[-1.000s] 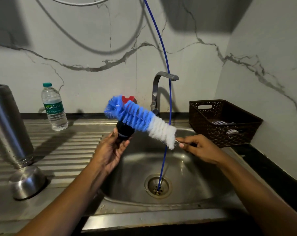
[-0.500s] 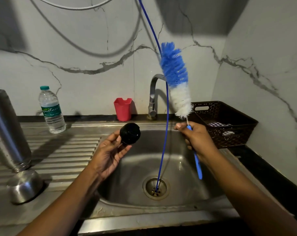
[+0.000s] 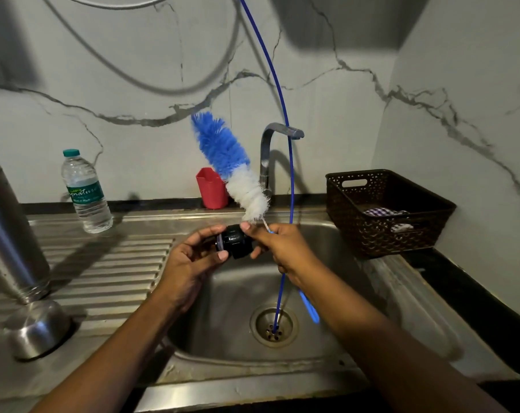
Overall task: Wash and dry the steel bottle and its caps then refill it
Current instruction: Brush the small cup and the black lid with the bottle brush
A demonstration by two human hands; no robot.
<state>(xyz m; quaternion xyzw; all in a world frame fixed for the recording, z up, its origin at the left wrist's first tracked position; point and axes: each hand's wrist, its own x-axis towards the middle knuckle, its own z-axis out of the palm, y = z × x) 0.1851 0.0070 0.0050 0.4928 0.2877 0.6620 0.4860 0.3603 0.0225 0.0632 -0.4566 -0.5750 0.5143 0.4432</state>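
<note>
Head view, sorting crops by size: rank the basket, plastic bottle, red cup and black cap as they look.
1. basket
2. plastic bottle
3. red cup and black cap look alike; the cap is nearer.

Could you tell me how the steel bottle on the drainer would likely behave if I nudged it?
The bottle is tall and stands mouth down on the ribbed drainer, so it would probably tip easily. Its smooth steel wall looks slick, so it is likely slippery when wet. Once down, being round, it might roll.
</note>
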